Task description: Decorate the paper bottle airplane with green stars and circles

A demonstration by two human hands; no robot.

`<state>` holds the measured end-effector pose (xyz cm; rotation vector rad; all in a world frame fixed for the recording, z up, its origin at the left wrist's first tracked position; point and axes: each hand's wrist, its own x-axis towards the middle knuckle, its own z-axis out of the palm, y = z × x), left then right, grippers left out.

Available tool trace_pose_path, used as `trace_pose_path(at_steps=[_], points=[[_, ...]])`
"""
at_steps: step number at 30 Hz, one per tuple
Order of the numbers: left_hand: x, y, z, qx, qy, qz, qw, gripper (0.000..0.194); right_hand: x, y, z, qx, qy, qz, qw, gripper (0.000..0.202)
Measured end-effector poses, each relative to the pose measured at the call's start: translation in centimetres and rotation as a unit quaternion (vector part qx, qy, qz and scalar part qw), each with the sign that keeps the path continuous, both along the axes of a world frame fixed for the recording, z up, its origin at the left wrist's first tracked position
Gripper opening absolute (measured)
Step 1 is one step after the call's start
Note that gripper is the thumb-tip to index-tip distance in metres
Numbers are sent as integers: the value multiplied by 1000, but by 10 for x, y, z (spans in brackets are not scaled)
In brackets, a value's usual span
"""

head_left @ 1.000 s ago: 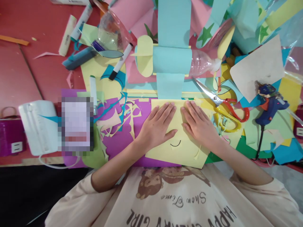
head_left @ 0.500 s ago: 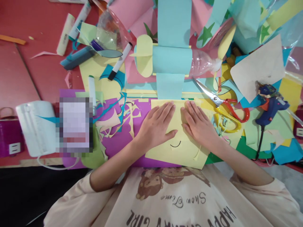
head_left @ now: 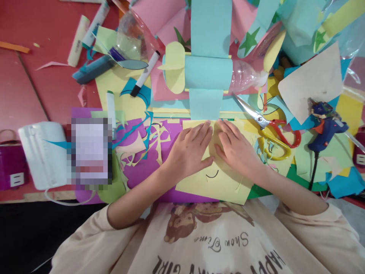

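A pale yellow sheet of paper (head_left: 212, 186) with a short black curved line lies in front of me, on top of purple paper (head_left: 137, 179). My left hand (head_left: 192, 148) rests flat on its left half, fingers stretched toward the far edge. On the right half lies my right hand (head_left: 236, 146), also flat, its fingertips near the middle of that edge. Just beyond the fingertips is a plastic bottle (head_left: 246, 76) wrapped in light blue paper, with yellow paper at its left end. Scissors (head_left: 273, 133) with red and yellow handles lie right of my right hand.
A blue glue gun (head_left: 325, 133) with a black cord lies at the right. Left are a black-capped marker (head_left: 145, 74), a blurred phone-like object (head_left: 90, 150) and a white case (head_left: 42, 154). Paper scraps (head_left: 158, 137) and pink paper (head_left: 159, 19) are scattered about.
My right hand has slid slightly left on the yellow sheet, closer to my left hand. My left hand stays almost where it was.
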<state>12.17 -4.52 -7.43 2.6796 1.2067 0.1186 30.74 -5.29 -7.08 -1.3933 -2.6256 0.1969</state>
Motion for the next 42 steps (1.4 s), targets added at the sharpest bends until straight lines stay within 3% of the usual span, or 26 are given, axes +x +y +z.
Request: trace_pose_path(at_steps=[7,12,19,29,42], points=[[2,2,4,-6,-6,5,1000,60,-7,5,-10,2,3,22,1000,30],[5,3,10,-16,14,16,1000,59,-7,4,-5,16,-30,17,999,32],[-7,0,17,38,29,43,998,55,22,2,3,52,-66,-17,996,31],[-28,-4,19,-2,61,96,993,53,36,-3,3,114,-58,-35,991,39],[-24,-7,19,-29,52,116,991,48,54,-5,-1,104,-50,-74,991,7]])
